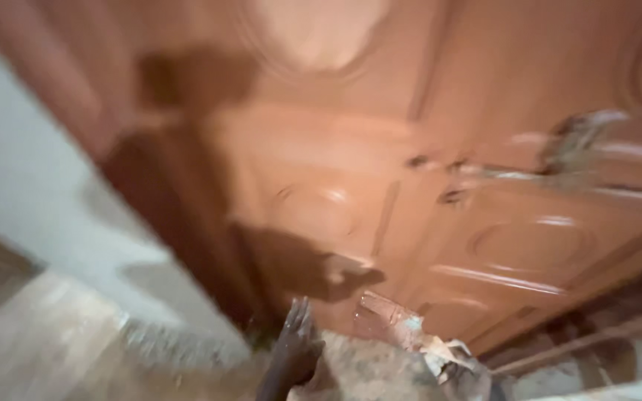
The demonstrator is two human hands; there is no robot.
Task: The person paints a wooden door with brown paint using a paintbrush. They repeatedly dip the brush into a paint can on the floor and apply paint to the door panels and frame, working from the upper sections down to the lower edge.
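Note:
The view is heavily blurred by motion. My left hand (296, 347) rises from the bottom edge with its fingers stretched out and holding nothing, and it points toward a carved wooden door (351, 186). Just to its right, apart from the hand, is a crumpled pale piece of paper or wrapping (417, 338); what holds it is hidden. My right hand is out of sight. A shadow of a person and an arm falls across the door.
The door has round carved panels and a metal handle (575, 141) at the right. A white wall (24, 186) stands at the left, above a speckled tiled floor (53, 341). Dark wooden pieces (596, 334) lie at the lower right.

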